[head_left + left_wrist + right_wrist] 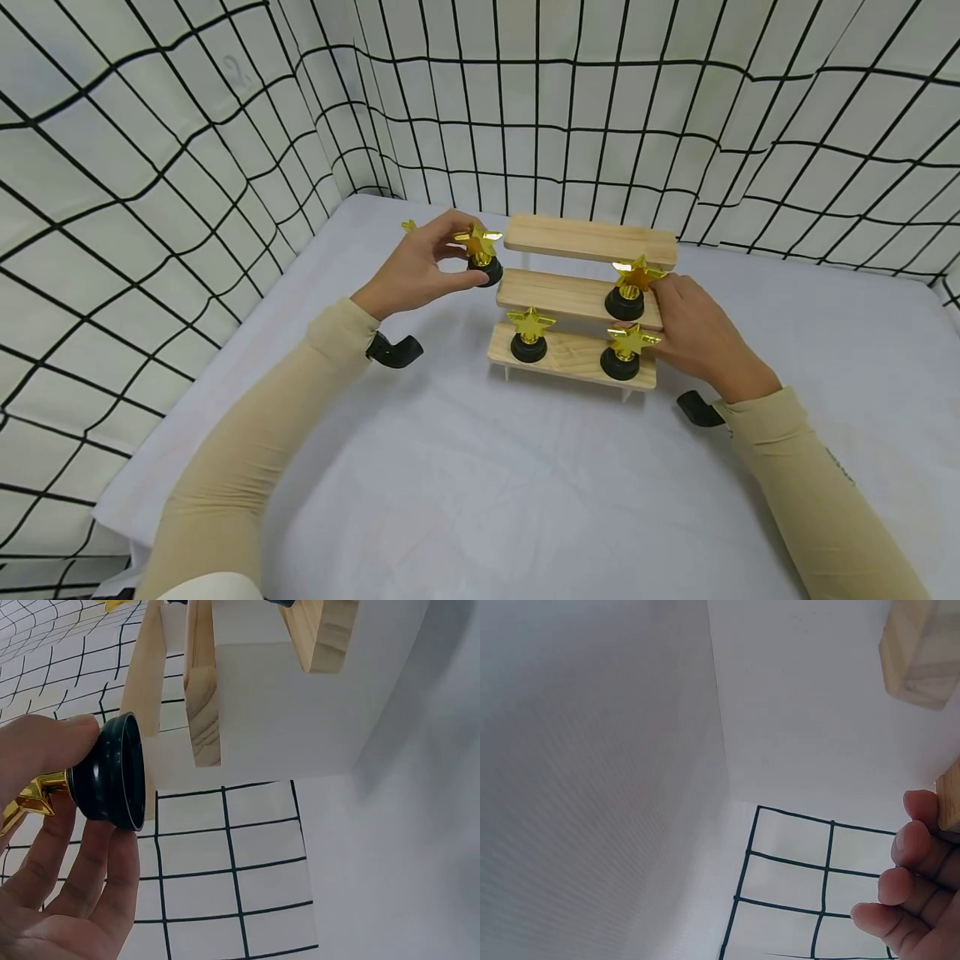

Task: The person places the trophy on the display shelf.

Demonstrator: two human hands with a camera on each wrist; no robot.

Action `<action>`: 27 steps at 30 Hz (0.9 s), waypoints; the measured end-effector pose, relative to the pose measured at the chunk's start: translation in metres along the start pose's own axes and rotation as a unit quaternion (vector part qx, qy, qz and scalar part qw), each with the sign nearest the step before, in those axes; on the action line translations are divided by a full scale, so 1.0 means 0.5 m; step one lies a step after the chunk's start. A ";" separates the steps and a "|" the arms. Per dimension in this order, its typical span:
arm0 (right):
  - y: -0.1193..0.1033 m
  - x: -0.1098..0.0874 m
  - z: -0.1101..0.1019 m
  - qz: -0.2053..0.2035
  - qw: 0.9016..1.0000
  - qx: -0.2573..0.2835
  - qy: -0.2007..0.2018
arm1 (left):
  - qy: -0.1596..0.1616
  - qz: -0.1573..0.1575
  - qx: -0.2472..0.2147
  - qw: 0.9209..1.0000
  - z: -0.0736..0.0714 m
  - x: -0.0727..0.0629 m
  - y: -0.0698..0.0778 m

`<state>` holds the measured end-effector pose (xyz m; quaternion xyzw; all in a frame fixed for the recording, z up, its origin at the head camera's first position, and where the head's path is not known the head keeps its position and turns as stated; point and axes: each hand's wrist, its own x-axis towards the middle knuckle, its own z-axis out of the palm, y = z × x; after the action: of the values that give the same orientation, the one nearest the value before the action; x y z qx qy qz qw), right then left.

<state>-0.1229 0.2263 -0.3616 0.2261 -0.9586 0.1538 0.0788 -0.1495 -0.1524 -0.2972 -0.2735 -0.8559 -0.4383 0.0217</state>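
Note:
In the head view my left hand (423,271) pinches a gold star trophy (480,242) by its black base, beside the left end of a three-step wooden display rack (555,296). The left wrist view shows that trophy's black base (112,772) tipped sideways, thumb on one side and fingers on the other. My right hand (697,333) grips the right end of the middle shelf. Its fingers (911,877) lie by the wood, and its thumb is mostly hidden. Close to that hand, one trophy (626,296) stands on the middle shelf. Two more trophies, left (529,335) and right (621,354), stand on the lowest shelf.
Another gold star (408,226) peeks out behind my left hand. The top shelf (592,239) bears nothing. A white cloth (450,483) covers the table, and black grid netting (555,125) over white sheeting rises at the back and left.

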 end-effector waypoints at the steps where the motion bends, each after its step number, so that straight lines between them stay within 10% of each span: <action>1: 0.000 0.000 0.000 0.000 1.000 0.000 -0.002 | -0.003 0.003 -0.003 1.000 0.004 0.001 0.001; 27: 0.002 0.001 -0.003 -0.006 1.000 0.001 -0.008 | -0.062 0.046 -0.046 0.996 0.094 0.032 0.011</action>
<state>-0.1239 0.2276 -0.3603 0.2327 -0.9579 0.1523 0.0718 -0.1507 -0.1069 -0.3174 -0.3398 -0.8211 -0.4579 -0.0243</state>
